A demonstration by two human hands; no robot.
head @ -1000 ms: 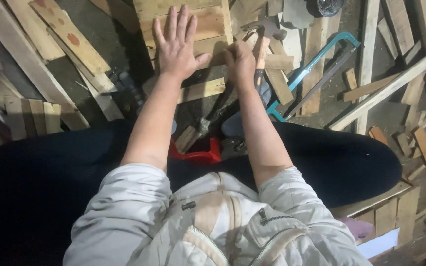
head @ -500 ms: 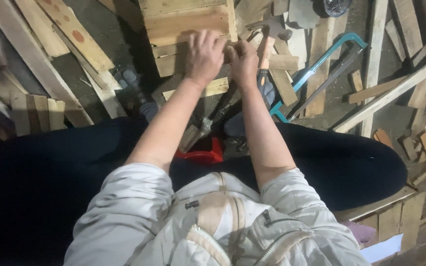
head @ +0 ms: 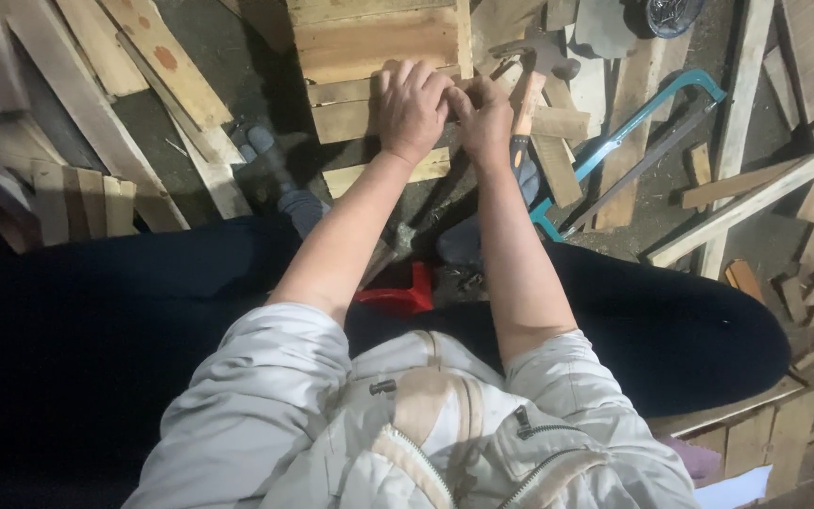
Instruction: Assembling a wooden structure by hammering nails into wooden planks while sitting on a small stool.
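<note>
- Centrally, on the ground ahead of the knees: slatted wooden panel, pale boards nailed across, dirt floor beneath.
- Resting on the panel's lower right slats: left hand, fingers curled and bunched, knuckles up; whether anything small is pinched underneath cannot be told.
- Pressed against it, fingertip to fingertip: right hand, fingers also curled tight at the slat's end; contents of the grip cannot be told.
- Just right of the right hand: hammer, wooden handle toward the body, metal head lying past the panel's corner.
- Farther right: teal-framed hacksaw, lying slantwise over loose planks.
- Nearer the body, between the forearms: red plastic piece on the floor.
- Scattered all round, left and right: scrap boards and offcuts.
</note>
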